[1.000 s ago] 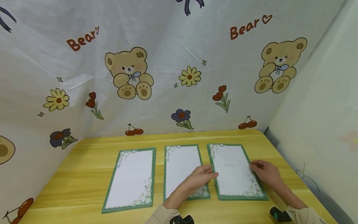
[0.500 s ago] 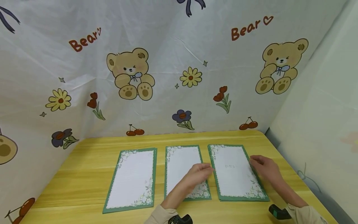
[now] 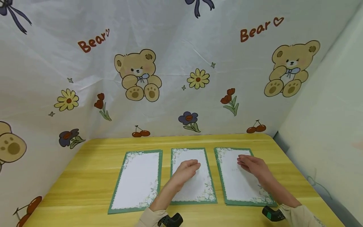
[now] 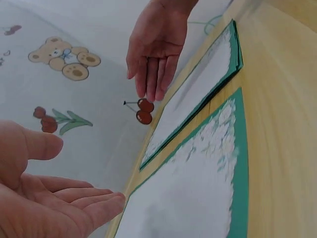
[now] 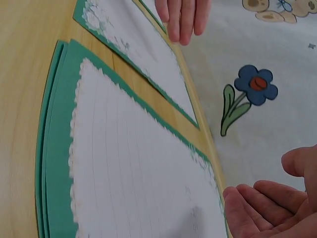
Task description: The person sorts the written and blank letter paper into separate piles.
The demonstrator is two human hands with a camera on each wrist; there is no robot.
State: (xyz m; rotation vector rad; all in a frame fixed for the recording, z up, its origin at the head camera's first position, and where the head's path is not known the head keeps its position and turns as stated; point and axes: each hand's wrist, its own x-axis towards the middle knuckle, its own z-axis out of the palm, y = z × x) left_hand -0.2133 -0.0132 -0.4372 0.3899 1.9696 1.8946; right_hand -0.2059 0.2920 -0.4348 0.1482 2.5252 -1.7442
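Note:
Three white writing sheets with green borders and floral corners lie side by side on the yellow wood-grain table: a left stack (image 3: 139,181), a middle sheet (image 3: 195,186) and a right stack (image 3: 235,189). My left hand (image 3: 184,171) hovers over the middle sheet, fingers extended and nothing in it. Over the upper part of the right stack is my right hand (image 3: 255,167), also holding nothing. In the right wrist view, the right stack (image 5: 129,148) shows several layered green edges and faint ruled lines. Small faint writing on its top sheet is partly hidden by my right hand.
Behind the table (image 3: 85,176) hangs a white cloth (image 3: 167,41) printed with bears, flowers and cherries. A pale wall surface runs along the right side, with a thin green cord (image 3: 320,184) beside the table edge. Each wrist wears a black device.
Both hands have come away from the side edges of the right stack. My left hand moved left over the middle sheet; my right hand moved inward over the right stack. The sheets stay in place.

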